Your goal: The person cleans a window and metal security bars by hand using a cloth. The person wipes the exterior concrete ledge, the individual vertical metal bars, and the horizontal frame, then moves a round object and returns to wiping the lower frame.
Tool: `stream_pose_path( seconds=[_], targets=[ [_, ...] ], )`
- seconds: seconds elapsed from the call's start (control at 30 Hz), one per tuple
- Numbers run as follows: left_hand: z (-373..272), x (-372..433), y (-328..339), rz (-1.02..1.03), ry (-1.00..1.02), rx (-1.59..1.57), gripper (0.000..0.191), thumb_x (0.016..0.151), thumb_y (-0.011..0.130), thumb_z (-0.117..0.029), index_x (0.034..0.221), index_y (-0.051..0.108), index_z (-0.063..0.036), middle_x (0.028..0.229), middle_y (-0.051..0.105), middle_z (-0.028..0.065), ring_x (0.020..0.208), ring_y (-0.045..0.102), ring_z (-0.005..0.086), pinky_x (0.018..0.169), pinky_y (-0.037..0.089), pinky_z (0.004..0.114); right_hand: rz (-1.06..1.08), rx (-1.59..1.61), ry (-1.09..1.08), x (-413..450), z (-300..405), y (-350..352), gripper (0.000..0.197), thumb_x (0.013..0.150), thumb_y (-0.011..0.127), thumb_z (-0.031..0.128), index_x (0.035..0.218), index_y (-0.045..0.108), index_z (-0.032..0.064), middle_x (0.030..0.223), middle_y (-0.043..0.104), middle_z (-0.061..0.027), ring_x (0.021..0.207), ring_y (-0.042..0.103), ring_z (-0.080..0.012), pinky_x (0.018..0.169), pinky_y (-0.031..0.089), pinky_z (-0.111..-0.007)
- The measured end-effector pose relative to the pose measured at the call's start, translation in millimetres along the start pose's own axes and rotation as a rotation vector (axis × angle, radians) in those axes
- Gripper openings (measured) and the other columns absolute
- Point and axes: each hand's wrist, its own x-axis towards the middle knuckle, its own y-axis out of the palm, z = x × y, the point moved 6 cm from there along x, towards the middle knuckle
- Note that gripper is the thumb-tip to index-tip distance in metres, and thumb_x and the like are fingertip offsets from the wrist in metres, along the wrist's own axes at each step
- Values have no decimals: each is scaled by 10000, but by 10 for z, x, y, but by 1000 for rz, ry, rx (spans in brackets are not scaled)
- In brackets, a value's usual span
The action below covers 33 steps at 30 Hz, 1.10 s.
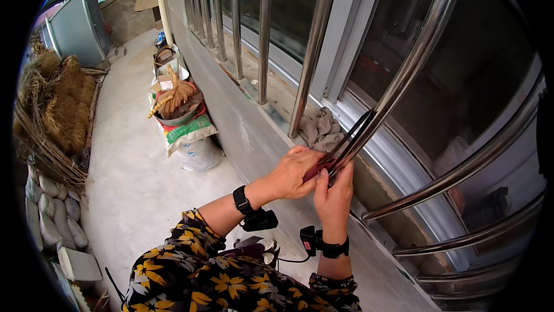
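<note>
Both hands meet at the foot of a stainless steel window bar. My left hand is closed on a dark red item, perhaps cloth or a handle; its exact kind cannot be told. Long thin dark strips run up from between the hands along the bar. My right hand grips the lower end of the strips and bar, thumb close to the red item. A crumpled grey-brown cloth lies on the sill just beyond the hands. Where the strips and the red item join is hidden by the fingers.
More steel bars stand along the concrete sill before the sliding window frame. To the left, a whisk broom rests on a basin atop stacked sacks. Dry brush and filled bags line the far left.
</note>
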Motion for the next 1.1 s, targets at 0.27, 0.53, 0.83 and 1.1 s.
stream_pose_path(
  seconds=[0.27,0.53,0.83,1.1],
  targets=[
    [9,-10,33,107,5,11,317,733,541,-170,1017,534,-28,977,566,132,875,543,286,827,369,384,-75,-102,-60,-30,28,-29,414,802,505,91,1140,335,-78,894,537,-218,788,546,-362,688,422,-396],
    [17,-65,41,54,52,38,340,732,519,-189,1053,539,-77,932,570,114,860,543,277,805,369,370,-90,-152,-31,-56,25,21,424,773,496,83,1132,335,-74,900,516,-236,799,529,-392,681,424,-418],
    [-16,-63,65,-35,162,104,320,732,511,-166,1037,557,-80,851,573,99,777,547,271,735,386,343,-137,-134,-83,-34,-18,26,407,753,493,76,1103,343,-67,880,506,-229,766,528,-392,646,431,-430],
    [56,-130,129,-79,306,177,340,736,517,-198,1069,533,-130,842,585,76,765,546,266,732,387,333,-306,-209,-214,-70,-32,35,132,779,470,107,838,423,-2,693,511,-185,639,504,-372,573,411,-376]
  ],
)
